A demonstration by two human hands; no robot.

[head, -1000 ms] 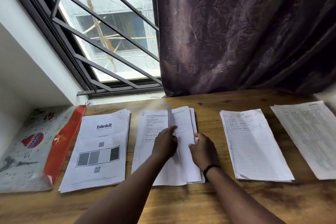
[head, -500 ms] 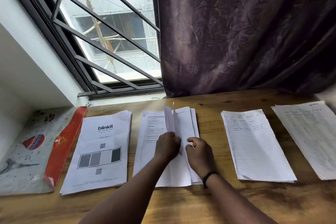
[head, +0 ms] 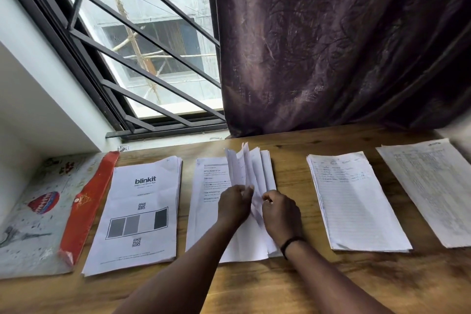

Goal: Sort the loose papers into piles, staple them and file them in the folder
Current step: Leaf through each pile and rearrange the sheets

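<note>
Head view: on the brown wooden desk (head: 293,285) four piles of white printed papers lie in a row, and I work at the second pile from my left (head: 204,201). My left hand (head: 235,205) pinches a few of its sheets, which stand fanned upright (head: 242,168). My right hand (head: 281,214), its grip curled, pinches the sheets' edge just beside the left. To the left lies the pile with the "blinkit" print (head: 139,211), and beyond it the pale plastic folder with a red flap (head: 38,219). To the right lie the lined-sheet pile (head: 354,201) and the pile of closely printed pages (head: 433,186). A dark purple curtain (head: 331,46) hangs behind the desk.
</note>
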